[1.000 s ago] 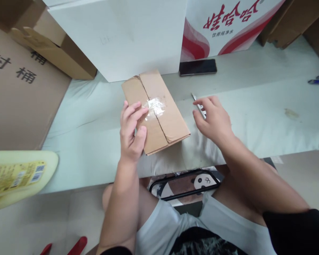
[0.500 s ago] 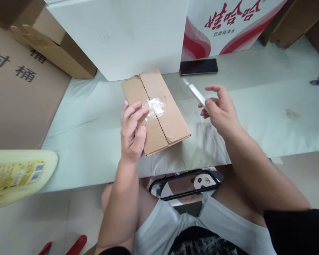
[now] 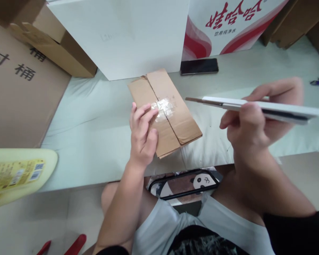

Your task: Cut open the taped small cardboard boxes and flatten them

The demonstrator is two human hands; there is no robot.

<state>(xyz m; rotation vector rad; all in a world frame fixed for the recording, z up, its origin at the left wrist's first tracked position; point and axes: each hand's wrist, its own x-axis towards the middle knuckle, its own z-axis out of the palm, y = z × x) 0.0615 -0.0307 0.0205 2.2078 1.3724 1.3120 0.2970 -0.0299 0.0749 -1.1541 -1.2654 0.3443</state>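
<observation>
A small flat cardboard box lies at a slant on the pale green padded surface, its centre seam crossed by crinkled clear tape. My left hand grips the box's left side, fingertips on top close to the tape and thumb near the lower edge. To the right of the box, my right hand is raised and closed around a white utility knife. The knife's blade is out and points left toward the box, apart from the tape.
Behind the box stand a white carton and a red-and-white carton. A dark phone lies before them. Brown cartons and a yellow labelled container are at left. A panda-patterned item sits between my knees.
The cardboard box has shifted slightly right with my left hand. My right hand has moved right and turned, so the utility knife lies nearly level and shows its whole length.
</observation>
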